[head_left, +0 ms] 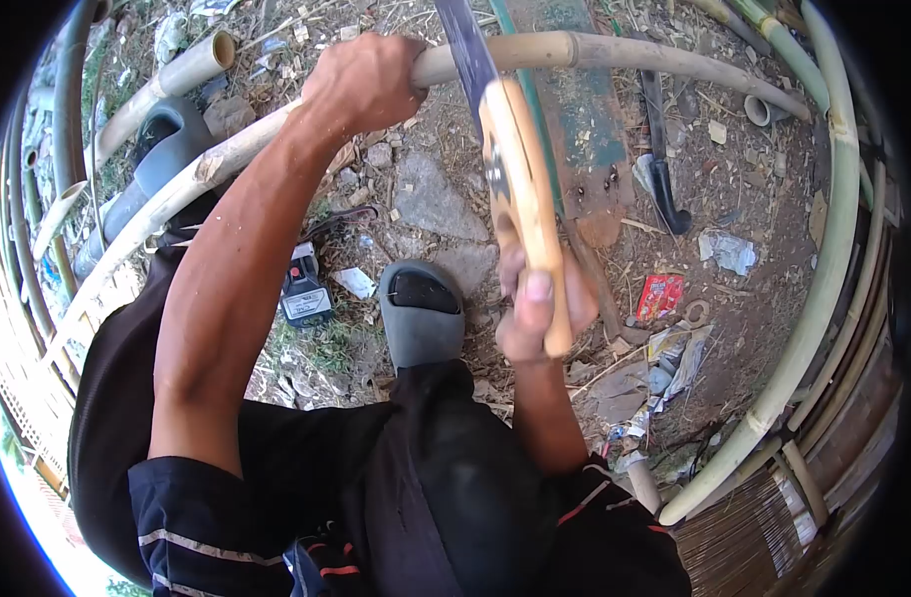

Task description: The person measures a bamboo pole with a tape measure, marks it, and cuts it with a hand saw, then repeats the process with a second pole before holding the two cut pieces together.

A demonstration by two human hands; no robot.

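Observation:
My left hand (364, 82) is wrapped round a long bamboo pole (654, 56) that crosses the view from lower left to upper right. In my right hand (545, 303) is a handsaw, its light wooden handle (523, 169) gripped with the fingers closed. The saw's dark blade (465, 50) points up and lies across the pole just right of my left hand. Whether the teeth touch the bamboo cannot be told.
A black-handled blade (662, 189) lies on the littered ground at right. A small dark box (304, 289) is beside my sandalled foot (424, 318). Thick curved bamboo (823, 289) rises at right, and a cut bamboo tube (177, 85) lies upper left.

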